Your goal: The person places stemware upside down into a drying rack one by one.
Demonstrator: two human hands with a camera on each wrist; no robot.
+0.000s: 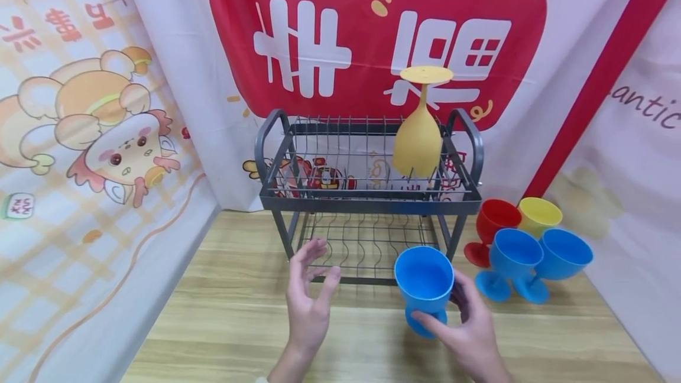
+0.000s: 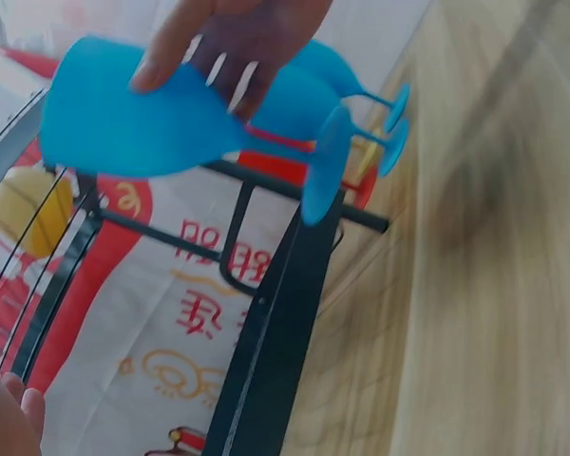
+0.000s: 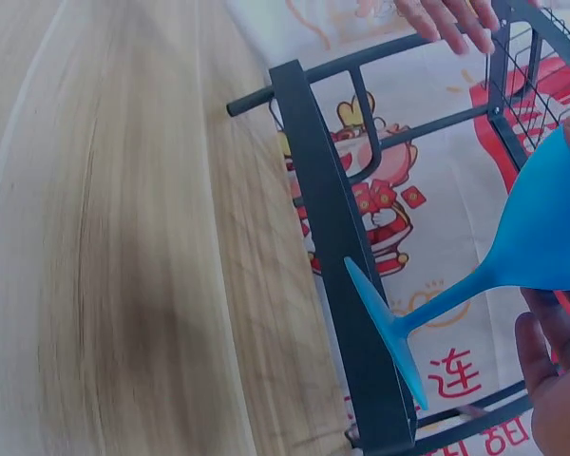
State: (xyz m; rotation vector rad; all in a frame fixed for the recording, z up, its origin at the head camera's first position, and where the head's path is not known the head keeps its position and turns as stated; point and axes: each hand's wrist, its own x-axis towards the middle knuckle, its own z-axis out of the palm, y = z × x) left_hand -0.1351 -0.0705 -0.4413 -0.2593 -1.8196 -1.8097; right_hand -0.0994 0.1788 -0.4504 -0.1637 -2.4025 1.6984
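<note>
My right hand holds a blue goblet upright by its bowl, in front of the dish rack's right side. In the right wrist view the goblet's stem and round foot hang above the table. My left hand is to the left of the goblet, apart from it, with fingers spread and nothing in them. A yellow goblet stands upside down on the upper tier of the two-tier black dish rack, at its right end.
Right of the rack, on the wooden table, stand a red goblet, another yellow goblet and two more blue goblets, one left and one right. Printed cloth hangs behind the rack and along both sides.
</note>
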